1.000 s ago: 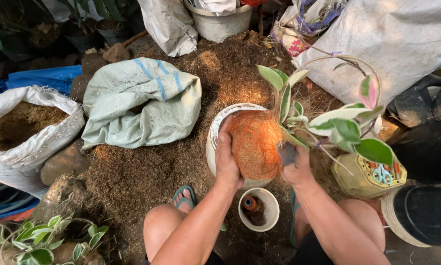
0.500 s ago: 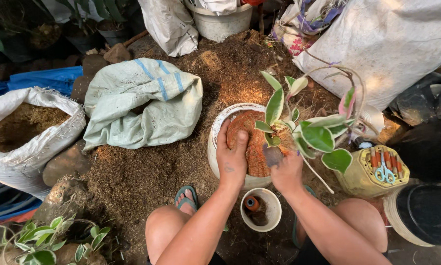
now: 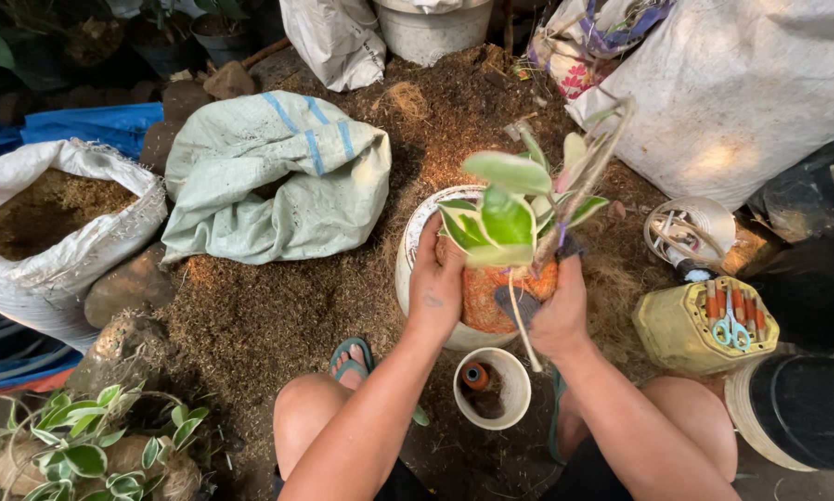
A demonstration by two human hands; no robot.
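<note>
**Plant now upright inside the pot**

I see the plant (image 3: pixel 505 218) has swung from lying sideways a moment ago to standing, its orange fibre root ball (image 3: pixel 491 297) now sunk into the white pot (image 3: pixel 415 241) on the soil-covered ground. My left hand (image 3: pixel 435 292) is clasped on the ball's near side at the rim; my right hand (image 3: pixel 558 311) grips the other side by the stem base. I judge seating nearly done. A small cup (image 3: pixel 491 388) sits between my feet, a yellow tool holder (image 3: pixel 695 325) to the right.
</note>
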